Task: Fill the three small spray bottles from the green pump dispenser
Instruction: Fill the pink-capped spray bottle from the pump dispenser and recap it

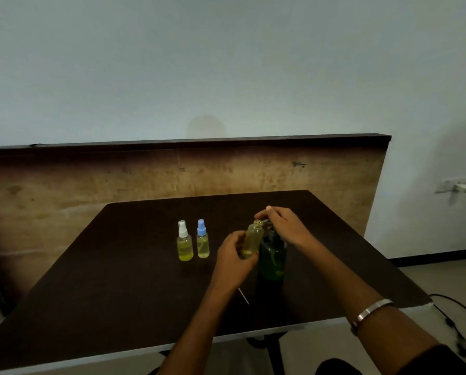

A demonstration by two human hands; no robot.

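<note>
One uncapped spray bottle (pixel 252 239), gripped tilted in the left hand (pixel 233 257), sets its mouth under the green pump dispenser (pixel 272 259) nozzle, right hand (pixel 284 226) pressing atop.

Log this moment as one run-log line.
left hand: holds open bottle | right hand: on green dispenser pump | two capped bottles: filled

Left hand (pixel 233 254) curled, right hand (pixel 286 226) flat.

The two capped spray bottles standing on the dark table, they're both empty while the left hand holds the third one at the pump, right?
Not empty: the head view shows the white-capped bottle and the blue-capped bottle both holding yellow liquid. The rest stands.
</note>
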